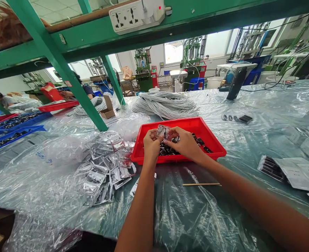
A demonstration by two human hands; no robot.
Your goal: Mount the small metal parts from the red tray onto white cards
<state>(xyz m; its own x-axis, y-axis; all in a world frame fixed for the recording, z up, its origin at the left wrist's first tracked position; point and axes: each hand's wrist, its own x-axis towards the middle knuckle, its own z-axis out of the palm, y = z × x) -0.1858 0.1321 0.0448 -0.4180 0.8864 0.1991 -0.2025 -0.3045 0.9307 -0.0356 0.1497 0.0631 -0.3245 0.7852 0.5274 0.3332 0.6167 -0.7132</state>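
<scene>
Over a red tray, both my hands hold one small clear-and-silver packet. My left hand pinches its left side with thumb and fingers. On the other side, the fingers of my right hand close on its right edge. Whether something is inside the packet is too small to tell. Small shiny black parts lie in the tray beneath my hands. Left of the tray spreads a loose heap of similar silver packets.
A thin wooden stick lies in front of the tray. Behind it sits a coil of grey cable. Black parts in clear packing are at right. A green post rises at left, below a shelf beam with a power strip.
</scene>
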